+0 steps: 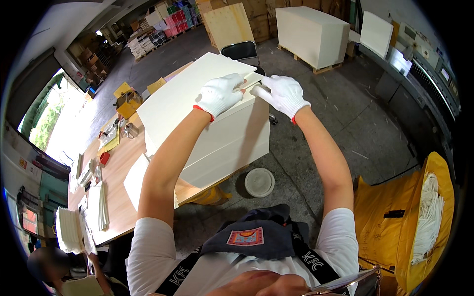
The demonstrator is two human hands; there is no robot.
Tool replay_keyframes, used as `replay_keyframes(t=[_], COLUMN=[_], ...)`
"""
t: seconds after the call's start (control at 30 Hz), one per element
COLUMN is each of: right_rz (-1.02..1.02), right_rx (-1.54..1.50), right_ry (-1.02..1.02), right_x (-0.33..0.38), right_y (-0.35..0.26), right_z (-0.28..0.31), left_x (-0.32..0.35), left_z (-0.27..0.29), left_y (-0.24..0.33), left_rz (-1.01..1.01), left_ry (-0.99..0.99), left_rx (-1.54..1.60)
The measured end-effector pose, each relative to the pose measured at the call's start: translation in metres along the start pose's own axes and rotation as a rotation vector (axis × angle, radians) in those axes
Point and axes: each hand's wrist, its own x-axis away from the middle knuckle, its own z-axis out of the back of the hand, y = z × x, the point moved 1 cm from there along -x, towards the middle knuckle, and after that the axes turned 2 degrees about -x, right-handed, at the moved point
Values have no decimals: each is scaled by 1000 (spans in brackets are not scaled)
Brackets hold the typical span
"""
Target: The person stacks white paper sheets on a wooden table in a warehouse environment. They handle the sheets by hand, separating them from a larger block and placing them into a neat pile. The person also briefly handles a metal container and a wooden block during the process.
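Observation:
On the table corner stands a tall stack of large white sheets (222, 130), its upper layers slightly shifted against each other. Both my hands wear white knitted gloves with red cuffs, and they meet at the stack's far right corner. My left hand (219, 93) lies over the top sheets, its bare fingertips curled at their edge. Beside it, my right hand (284, 93) pinches the sheet corner between thumb and fingers. Some fingers are hidden by the gloves and sheets, so how many sheets are held cannot be made out.
The wooden table (123, 172) also carries a yellow box (129, 104), a metal mug (131, 130) and paper bundles (98, 207). A round white-lidded bucket (259, 182) sits on the floor. Right are a yellow bag (390, 212) and a machine (419, 74). Another person (64, 271) sits lower left.

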Motion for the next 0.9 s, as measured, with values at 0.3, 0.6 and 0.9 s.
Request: replay_keyframes(t=[0.3,0.6,0.9], right_rz=[-215,-429,-365], right_rx=[-565,-702,-654], right_ry=[-38,-18,72], right_x=[-16,-7,-6], right_y=[-6,-17,-11], right_z=[6,-3,-16], left_x=[6,14,14], left_z=[9,13,14], left_y=[3,1,2], left_rz=[37,66,63], left_ry=[-44,-65,-29], left_rx=[56,235,384])
